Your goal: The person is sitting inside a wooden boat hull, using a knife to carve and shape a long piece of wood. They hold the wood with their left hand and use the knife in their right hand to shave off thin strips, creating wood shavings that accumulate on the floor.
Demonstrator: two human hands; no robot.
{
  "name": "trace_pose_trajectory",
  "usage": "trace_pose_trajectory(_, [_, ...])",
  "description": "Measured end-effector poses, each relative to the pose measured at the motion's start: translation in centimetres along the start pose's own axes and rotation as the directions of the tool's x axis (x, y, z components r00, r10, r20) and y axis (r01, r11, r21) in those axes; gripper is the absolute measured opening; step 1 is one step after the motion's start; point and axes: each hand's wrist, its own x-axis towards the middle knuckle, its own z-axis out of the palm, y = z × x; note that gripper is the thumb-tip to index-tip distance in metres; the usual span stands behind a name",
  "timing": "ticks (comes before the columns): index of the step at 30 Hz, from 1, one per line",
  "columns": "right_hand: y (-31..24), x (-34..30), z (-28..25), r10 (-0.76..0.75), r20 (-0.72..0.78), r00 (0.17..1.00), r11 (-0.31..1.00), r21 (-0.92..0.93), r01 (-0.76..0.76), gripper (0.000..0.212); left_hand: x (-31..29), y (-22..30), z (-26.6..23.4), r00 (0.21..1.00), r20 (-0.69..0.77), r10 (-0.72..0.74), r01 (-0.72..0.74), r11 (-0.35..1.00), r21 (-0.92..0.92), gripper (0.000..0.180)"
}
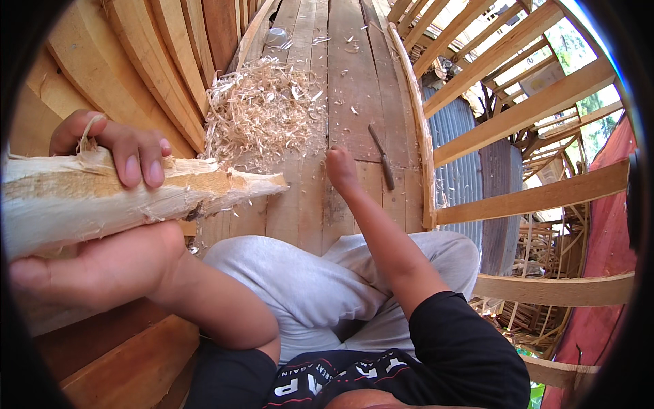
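**Left hand [139,155] grips, right hand [342,168] clenches**

Upper left, brown wooden boards [129,75] curve down the frame. Below them, at the left edge, here's the pale, rough-hewn length of wood [75,198], narrow end pointing toward the centre — and the left hand has it wrapped, fingers over the top! Upper centre-left now: a heap of curly cream shavings [262,109] spreads over brown floor planks [300,211]. Right of centre, the right hand is balled up, its inside hidden. Near it — a slim, dark, knife-like tool [383,160] lies on the planks, untouched. Far right, pale wooden slats [531,199] cross before a grey corrugated sheet [456,180].
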Motion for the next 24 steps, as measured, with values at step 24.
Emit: trace_pose_trajectory(24, [2.9, -3.5, -2.9, 0.343, 0.269, 0.9, 0.939, -0.125, -0.32, 0.042, 0.0, 0.3, 1.0, 1.0, 0.004, -0.028, 0.028, 0.999, 0.044, 0.08])
